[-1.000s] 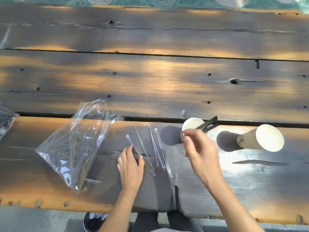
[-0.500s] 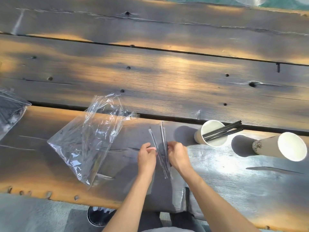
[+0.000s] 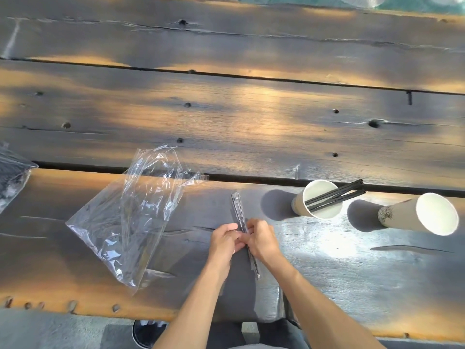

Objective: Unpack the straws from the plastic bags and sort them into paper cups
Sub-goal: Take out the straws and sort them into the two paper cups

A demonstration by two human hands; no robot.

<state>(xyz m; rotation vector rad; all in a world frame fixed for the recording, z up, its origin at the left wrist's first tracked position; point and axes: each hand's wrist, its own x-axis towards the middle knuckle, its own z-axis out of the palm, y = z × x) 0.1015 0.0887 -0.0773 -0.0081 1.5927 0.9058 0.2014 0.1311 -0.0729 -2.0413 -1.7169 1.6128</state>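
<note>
Both forearms reach forward side by side; the left hand and right hand meet, fingers curled, pinching.

An outdoor spot, weathered dark wooden plank table with knots and gaps, dappled warm sunlight across it, grey concrete ground at 7 o'clock, teal surface at 12 o'clock.

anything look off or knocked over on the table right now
Nothing is spilled or knocked over. Both paper cups stand upright: the left cup holds black straws, the right cup looks empty. The opened clear bag lies crumpled, and both hands hold the wrapped straws.
</note>
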